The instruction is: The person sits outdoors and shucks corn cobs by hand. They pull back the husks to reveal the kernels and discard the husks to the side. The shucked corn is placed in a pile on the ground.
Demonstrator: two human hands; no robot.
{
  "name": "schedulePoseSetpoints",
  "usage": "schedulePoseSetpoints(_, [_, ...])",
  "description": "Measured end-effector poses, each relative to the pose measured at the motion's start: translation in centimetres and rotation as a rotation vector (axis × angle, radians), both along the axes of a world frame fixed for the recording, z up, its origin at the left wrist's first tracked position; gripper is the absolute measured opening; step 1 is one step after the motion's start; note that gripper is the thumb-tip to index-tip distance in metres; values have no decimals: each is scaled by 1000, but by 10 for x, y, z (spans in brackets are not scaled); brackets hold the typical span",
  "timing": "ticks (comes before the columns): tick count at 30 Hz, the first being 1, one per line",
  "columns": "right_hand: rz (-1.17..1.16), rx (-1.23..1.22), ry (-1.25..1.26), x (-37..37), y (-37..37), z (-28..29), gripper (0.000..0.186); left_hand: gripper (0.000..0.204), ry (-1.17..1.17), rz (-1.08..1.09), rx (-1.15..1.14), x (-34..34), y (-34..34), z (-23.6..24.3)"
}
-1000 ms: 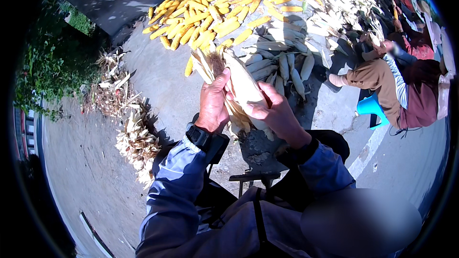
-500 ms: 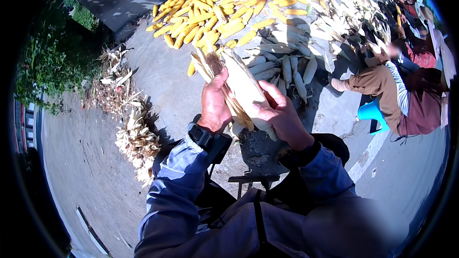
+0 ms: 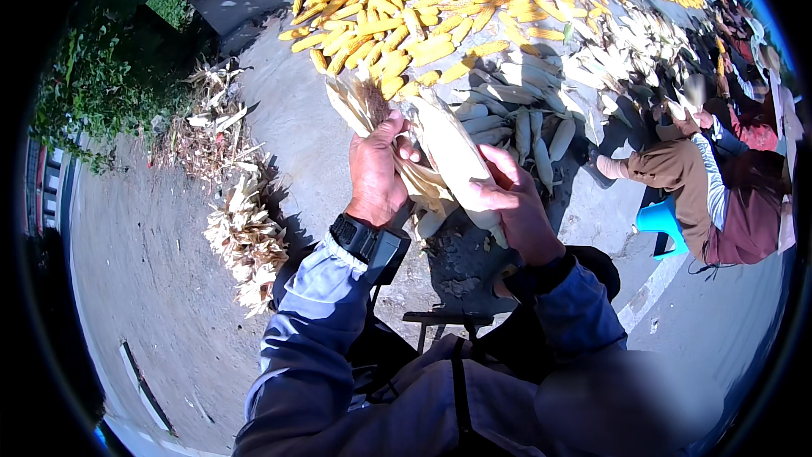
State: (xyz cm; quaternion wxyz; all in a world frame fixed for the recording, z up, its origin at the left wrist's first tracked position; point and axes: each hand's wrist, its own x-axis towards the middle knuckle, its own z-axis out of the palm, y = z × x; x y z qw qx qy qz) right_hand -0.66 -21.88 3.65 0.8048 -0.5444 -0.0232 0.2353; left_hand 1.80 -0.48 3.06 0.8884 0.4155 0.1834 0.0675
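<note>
An ear of corn (image 3: 457, 152), still wrapped in pale husk, is held tilted in front of me. My right hand (image 3: 518, 199) is closed round its lower part, thumb across the husk. My left hand (image 3: 376, 171) grips a strip of husk leaves (image 3: 348, 108) with brown silk on it, beside the ear's upper left side. The strip stands apart from the ear at the top, and lower down it runs close along the ear between my hands. Beyond them lie bare yellow corn cobs (image 3: 427, 51) in a wide spread.
Ears in husk (image 3: 541, 131) lie in a pile ahead to the right. Stripped husks (image 3: 245, 245) form a heap at my left, near green plants (image 3: 101, 89). A person (image 3: 677, 165) sits at the right by a blue stool (image 3: 664, 224).
My left hand has drawn the husk strip a little away from the ear, widening the gap at the top. My right hand keeps its hold. The whole view has shifted slightly.
</note>
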Motion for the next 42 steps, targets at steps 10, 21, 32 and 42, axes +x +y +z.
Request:
schedulePoseSetpoints(10, [76,-75,-24,-2,12,-7,80,29,-27,-28,76,0,29,6])
schedulePoseSetpoints(21, [108,44,53,2,11,-28,55,30,-133,-41,1,-3,32,17])
schedulePoseSetpoints(32, [108,229,364,2,7,-24,61,28,-392,-221,-302,-11,47,23])
schedulePoseSetpoints(42, [7,283,156,9,2,-33,54,24,-317,-158,-230,-12,54,23])
